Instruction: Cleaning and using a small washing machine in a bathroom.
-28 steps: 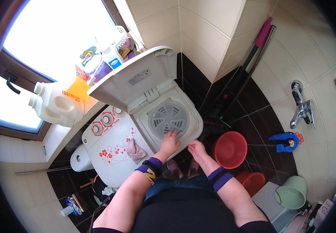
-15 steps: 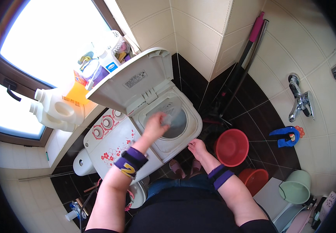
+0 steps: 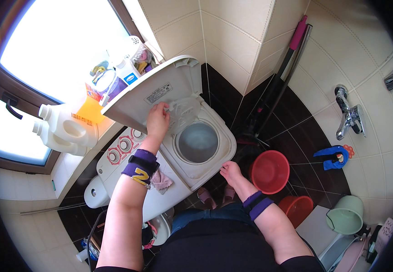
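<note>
A top-loading washing machine stands before me, its white outer lid tilted up at the back. My left hand is closed at the edge of a clear plastic inner cover, which stands raised against that lid. Below it, the round tub opening lies uncovered, with a greyish interior. My right hand is at the machine's front right edge, its fingers curled; what they hold, if anything, is hidden. A pink cloth lies on the machine top beside my left wrist.
White jugs, an orange bottle and other containers crowd the window ledge. Red basins and a green bucket stand at the right. Long-handled tools lean in the corner near a wall tap.
My left hand has moved up and back from over the tub, tilting the clear cover against the outer lid. The tub opening and pink cloth now show. My right hand has stayed put.
</note>
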A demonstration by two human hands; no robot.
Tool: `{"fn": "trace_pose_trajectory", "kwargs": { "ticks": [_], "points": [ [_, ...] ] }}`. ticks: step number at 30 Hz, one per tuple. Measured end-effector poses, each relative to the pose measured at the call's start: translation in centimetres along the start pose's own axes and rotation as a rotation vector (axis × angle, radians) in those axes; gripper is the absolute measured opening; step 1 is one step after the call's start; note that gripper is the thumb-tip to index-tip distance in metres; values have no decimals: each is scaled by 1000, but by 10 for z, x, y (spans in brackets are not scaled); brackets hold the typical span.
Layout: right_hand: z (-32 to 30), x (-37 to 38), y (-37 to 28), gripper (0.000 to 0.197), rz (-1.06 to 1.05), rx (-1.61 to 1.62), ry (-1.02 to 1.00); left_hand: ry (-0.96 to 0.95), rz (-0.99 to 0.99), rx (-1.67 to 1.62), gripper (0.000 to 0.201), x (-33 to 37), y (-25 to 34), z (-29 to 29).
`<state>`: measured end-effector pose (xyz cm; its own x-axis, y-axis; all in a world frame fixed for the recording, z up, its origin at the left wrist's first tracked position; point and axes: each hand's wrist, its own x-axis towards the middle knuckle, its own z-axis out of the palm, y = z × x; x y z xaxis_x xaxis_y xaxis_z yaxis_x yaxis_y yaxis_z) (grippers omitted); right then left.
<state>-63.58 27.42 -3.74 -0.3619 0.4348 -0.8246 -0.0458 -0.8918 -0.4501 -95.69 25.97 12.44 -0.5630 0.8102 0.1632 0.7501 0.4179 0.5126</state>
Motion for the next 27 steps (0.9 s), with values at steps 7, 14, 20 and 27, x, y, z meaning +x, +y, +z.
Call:
{"fn": "trace_pose_trajectory", "kwargs": {
  "ticks": [7,14,20,27],
  "points": [
    [6,0,-2,15,-4,11,52,152,206,-12,41,-11,-15,1],
    [3,-4,-1,19,-43,-14,102,126,237,-121,41,-55,-4,8],
    [5,-8,5,33,-56,-42,59,-66,224,-456,32,-162,22,43],
    [-2,-18,6,30,-110,-19,11,-311,98,-568,25,-249,48,92]
  ]
}}
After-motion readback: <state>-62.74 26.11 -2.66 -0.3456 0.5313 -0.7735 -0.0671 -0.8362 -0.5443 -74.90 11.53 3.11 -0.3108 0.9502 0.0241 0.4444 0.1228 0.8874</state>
